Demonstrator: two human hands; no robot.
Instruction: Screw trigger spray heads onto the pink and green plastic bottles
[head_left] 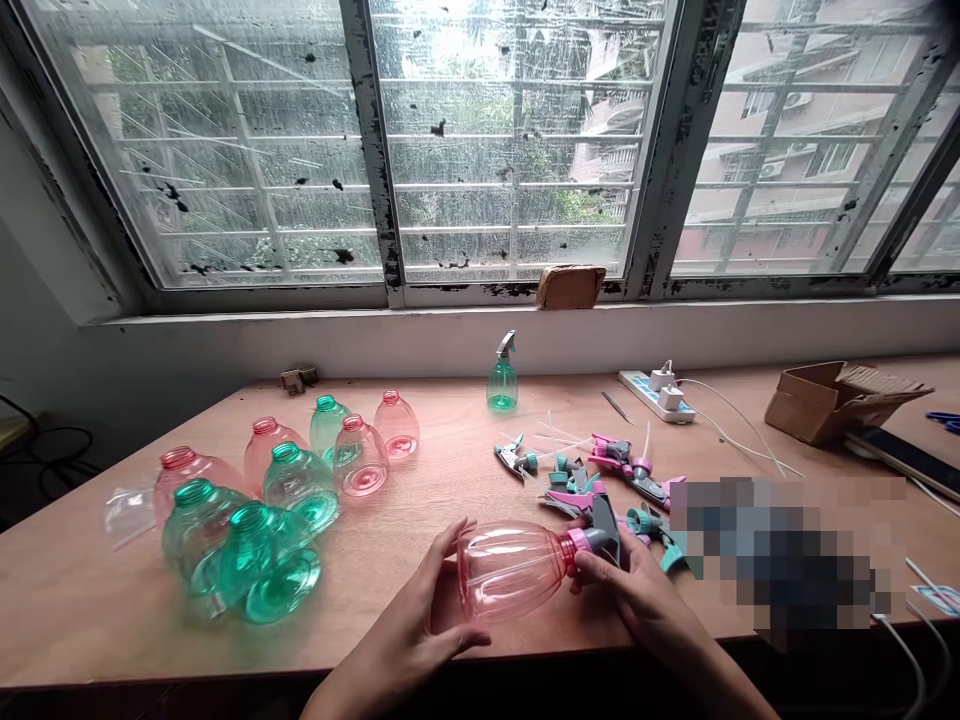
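Sideways, pink bottle (510,575) lies neck-end in right grip (630,585).

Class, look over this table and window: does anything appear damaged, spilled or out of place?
The window frame looks worn: dark patches mottle its pale surface, and dark blotches mark the panes. Spray heads lie in a jumble on the table. I see no spill.

Your pink bottle (510,575): clear plastic, smooth and glossy
Its sprayer head (604,524): opaque plastic, low sheen
Green bottles (300,490): see-through plastic, shiny
Your table (439,460): wood-look, smooth, faintly glossy
Cardboard box (806,405): matt paperboard
Power strip (643,393): smooth plastic
Window frame (375,150): metal-looking, rough where you see flaking
Window panes (480,160): glass, dulled by streaks
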